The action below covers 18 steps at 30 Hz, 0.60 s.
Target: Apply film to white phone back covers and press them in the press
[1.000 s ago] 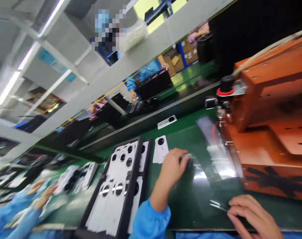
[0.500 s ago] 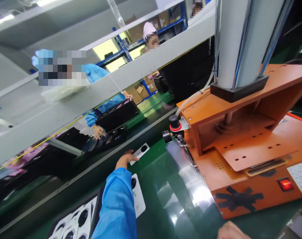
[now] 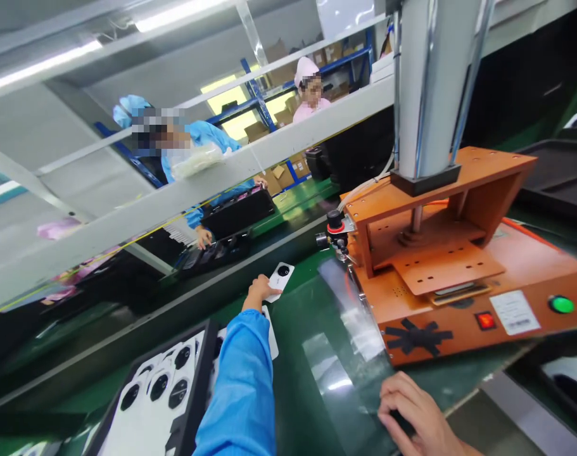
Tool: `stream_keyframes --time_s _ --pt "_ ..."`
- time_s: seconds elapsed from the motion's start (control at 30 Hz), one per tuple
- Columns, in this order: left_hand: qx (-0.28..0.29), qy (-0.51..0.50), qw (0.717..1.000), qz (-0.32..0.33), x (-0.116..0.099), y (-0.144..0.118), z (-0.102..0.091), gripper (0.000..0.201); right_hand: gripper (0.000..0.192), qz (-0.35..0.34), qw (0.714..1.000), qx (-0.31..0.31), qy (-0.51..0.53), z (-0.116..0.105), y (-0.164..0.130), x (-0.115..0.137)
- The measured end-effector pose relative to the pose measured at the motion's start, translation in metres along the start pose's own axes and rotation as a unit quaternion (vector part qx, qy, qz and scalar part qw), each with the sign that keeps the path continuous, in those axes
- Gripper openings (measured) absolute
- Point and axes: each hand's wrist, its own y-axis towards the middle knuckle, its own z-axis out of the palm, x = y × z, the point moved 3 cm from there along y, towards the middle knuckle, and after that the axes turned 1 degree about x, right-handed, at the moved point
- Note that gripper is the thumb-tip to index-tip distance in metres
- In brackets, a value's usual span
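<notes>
The green-matted table (image 3: pixel 311 316) is occupied by an orange boxy press machine (image 3: pixel 459 278), a black tray of white phone covers (image 3: pixel 159 392) and a single white phone cover (image 3: pixel 279 277).

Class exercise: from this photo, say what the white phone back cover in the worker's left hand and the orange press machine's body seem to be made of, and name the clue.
The white phone back cover with a round black camera ring, held in the left hand: probably smooth moulded plastic, going by its even, matte-looking white face.
The orange press machine body: it looks like flat rigid board with a dull finish, drilled with small holes; whether resin sheet or painted metal is unclear.
</notes>
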Motion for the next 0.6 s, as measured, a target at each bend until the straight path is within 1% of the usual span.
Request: stream_keyframes --time_s 0.1,0.17,0.23,0.27,0.33,0.37,0.43,0.47,0.5,0.53,0.57,0.6 --pt "-0.043 -0.067 0.997 0.006 -0.017 -0.03 -0.014 0.039 0.012 0.021 1.0 -0.002 0.001 -0.002 -0.002 -0.002" --pt "-0.079 -0.115 0.99 0.017 -0.024 -0.057 -0.022 0.039 0.01 0.034 0.999 -0.015 0.009 -0.005 -0.001 -0.003" --pt "-0.11 -0.16 0.98 0.03 -0.024 -0.094 -0.022 0.035 0.008 0.046 0.998 -0.021 0.02 -0.007 0.002 -0.002" --pt "-0.121 -0.181 0.975 0.038 -0.021 -0.119 -0.017 0.032 0.007 0.057 0.998 -0.02 0.028 -0.008 0.003 -0.002" --pt "-0.133 -0.216 0.966 0.057 -0.013 -0.178 0.001 0.036 0.009 0.088 0.995 -0.017 0.052 -0.009 0.005 0.001" --pt "-0.134 -0.23 0.962 0.061 -0.008 -0.211 0.014 0.037 0.01 0.106 0.992 -0.014 0.067 -0.008 0.007 0.003" --pt "-0.137 -0.253 0.956 0.053 0.002 -0.276 0.048 0.042 0.013 0.147 0.984 -0.011 0.103 -0.006 0.014 0.009" --pt "-0.144 -0.272 0.95 0.05 0.005 -0.304 0.066 0.042 0.015 0.166 0.979 -0.007 0.122 -0.003 0.021 0.012" --pt "-0.147 -0.316 0.935 0.062 0.007 -0.328 0.084 0.039 0.017 0.183 0.973 0.002 0.139 0.001 0.031 0.014" --pt "-0.14 -0.34 0.927 0.068 0.006 -0.347 0.102 0.038 0.018 0.198 0.968 0.018 0.153 0.007 0.042 0.015" --pt "-0.128 -0.352 0.924 0.076 0.003 -0.36 0.117 0.037 0.019 0.211 0.963 0.043 0.164 0.015 0.054 0.014" --pt "-0.114 -0.348 0.927 0.086 -0.001 -0.37 0.128 0.039 0.02 0.224 0.957 0.069 0.171 0.024 0.067 0.011"
